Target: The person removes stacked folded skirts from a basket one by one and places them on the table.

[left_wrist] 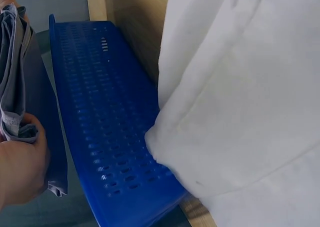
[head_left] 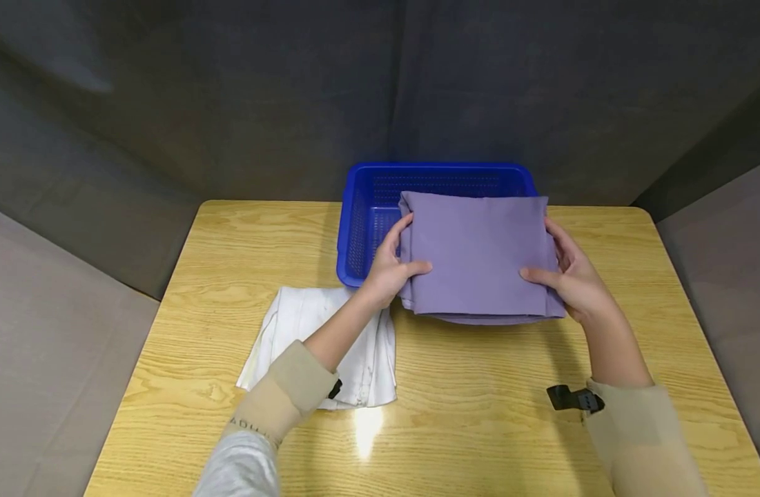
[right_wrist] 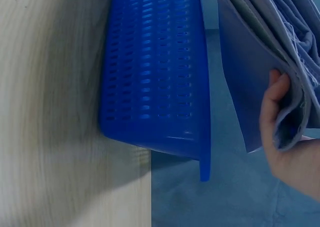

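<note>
A folded purple cloth (head_left: 479,255) is held up between both hands, over the front right part of a blue plastic basket (head_left: 350,228). My left hand (head_left: 388,271) grips its left edge, thumb on top and fingers underneath. On the opposite edge, my right hand (head_left: 575,279) pinches it the same way. Both wrist views show the layered folds of the purple cloth (left_wrist: 12,62) (right_wrist: 250,62) above the rim of the basket. A folded white cloth (head_left: 330,331) lies on the table beneath the left forearm, in front of the basket.
The wooden table (head_left: 466,400) has the basket at its back edge. Dark grey curtain (head_left: 261,103) hangs right behind it, and lighter panels (head_left: 63,359) stand along the sides. Black straps sit on both wrists.
</note>
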